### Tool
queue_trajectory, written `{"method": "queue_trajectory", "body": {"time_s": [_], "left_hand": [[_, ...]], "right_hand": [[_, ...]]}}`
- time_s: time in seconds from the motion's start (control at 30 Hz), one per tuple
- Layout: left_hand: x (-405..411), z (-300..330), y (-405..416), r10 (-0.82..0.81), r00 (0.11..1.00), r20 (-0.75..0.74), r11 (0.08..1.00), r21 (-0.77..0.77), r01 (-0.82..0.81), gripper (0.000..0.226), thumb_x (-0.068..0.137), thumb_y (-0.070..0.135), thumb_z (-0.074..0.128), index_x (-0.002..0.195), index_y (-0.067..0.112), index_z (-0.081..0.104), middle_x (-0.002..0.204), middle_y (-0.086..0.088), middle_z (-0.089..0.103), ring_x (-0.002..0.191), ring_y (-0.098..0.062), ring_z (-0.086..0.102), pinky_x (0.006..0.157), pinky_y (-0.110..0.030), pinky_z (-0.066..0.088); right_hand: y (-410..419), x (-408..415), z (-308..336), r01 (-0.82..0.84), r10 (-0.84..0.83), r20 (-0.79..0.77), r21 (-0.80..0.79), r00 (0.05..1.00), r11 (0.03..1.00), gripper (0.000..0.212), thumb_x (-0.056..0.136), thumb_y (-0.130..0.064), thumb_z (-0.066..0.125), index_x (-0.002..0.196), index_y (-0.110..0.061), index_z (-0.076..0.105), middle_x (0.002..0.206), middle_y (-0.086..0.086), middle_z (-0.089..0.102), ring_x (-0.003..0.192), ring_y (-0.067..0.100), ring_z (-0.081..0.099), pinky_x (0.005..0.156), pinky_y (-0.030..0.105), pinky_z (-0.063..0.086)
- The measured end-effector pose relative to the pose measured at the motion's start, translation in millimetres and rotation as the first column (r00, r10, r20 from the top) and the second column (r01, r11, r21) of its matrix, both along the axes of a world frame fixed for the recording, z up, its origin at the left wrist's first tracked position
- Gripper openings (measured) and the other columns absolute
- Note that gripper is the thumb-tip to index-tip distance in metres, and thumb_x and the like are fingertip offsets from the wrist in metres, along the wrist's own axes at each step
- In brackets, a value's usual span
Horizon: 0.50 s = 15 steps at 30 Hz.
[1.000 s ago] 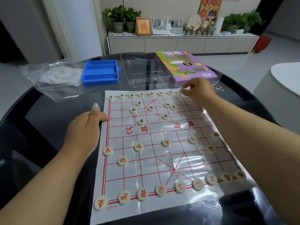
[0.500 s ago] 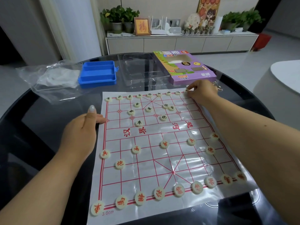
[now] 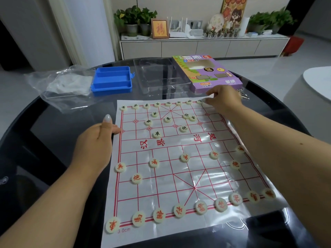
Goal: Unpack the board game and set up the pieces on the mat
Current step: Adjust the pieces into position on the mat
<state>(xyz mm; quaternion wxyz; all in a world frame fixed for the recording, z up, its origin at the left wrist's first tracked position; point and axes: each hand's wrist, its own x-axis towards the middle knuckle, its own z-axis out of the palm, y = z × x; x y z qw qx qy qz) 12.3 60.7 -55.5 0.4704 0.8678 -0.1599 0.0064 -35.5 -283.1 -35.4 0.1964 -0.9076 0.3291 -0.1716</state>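
Right hand (image 3: 223, 101) shifted (round piece (image 3: 206, 103), glossy mat (image 3: 179, 176)).

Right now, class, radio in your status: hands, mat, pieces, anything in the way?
Left hand flat, fingertips pressing mat edge. Right hand pinching at far-right corner of the back row; piece hidden. Loose black pieces mid-board unplaced. Nothing blocking.

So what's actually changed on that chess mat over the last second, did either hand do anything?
The right hand moved a little further out along the far row of the mat, toward its far right corner, where its fingertips are now at the last piece or spot; whether it holds a piece is hidden. The left hand stayed resting at the mat's left edge. The pieces already laid out, blue tray and purple box are unmoved.
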Motion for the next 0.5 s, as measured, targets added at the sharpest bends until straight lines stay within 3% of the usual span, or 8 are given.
{"method": "queue_trajectory", "body": {"time_s": [0.13,0.27,0.5], "left_hand": [[-2.1,1.4,-1.3,0.015,1.000,0.005,1.000,0.015,-0.016,0.060,0.098,0.052,0.022,0.103,0.015,0.069,0.092,0.012,0.062,0.077,0.008,0.049,0.062,-0.012,0.031],[-4.1,3.6,-1.4,0.043,0.998,0.041,0.998,0.050,-0.045,0.061,0.099,0.049,0.022,0.102,0.012,0.070,0.087,0.012,0.058,0.072,0.009,0.045,0.061,-0.011,0.028],[-6.7,6.5,-3.7,0.074,0.992,0.099,0.990,0.112,-0.085,0.059,0.100,0.044,0.022,0.097,0.009,0.069,0.077,0.014,0.050,0.064,0.010,0.040,0.056,-0.009,0.024]], "right_hand": [[19.9,-0.4,6.8,-0.101,0.101,0.027,-0.018,0.995,0.995,0.027,0.082,-0.035,0.070,0.106,-0.021,0.070,0.084,-0.004,0.058,0.085,0.019,0.050,0.083,0.033,0.037],[32.5,0.4,8.5,-0.181,0.181,0.019,-0.006,0.983,0.983,0.020,0.084,-0.031,0.069,0.101,-0.021,0.072,0.066,-0.009,0.049,0.064,0.013,0.043,0.069,0.027,0.033],[46.3,-4.1,7.5,-0.336,0.342,-0.104,0.068,0.934,0.939,0.019,0.079,-0.038,0.072,0.093,-0.026,0.073,0.080,-0.006,0.063,0.065,0.006,0.049,0.053,0.020,0.037]]}}
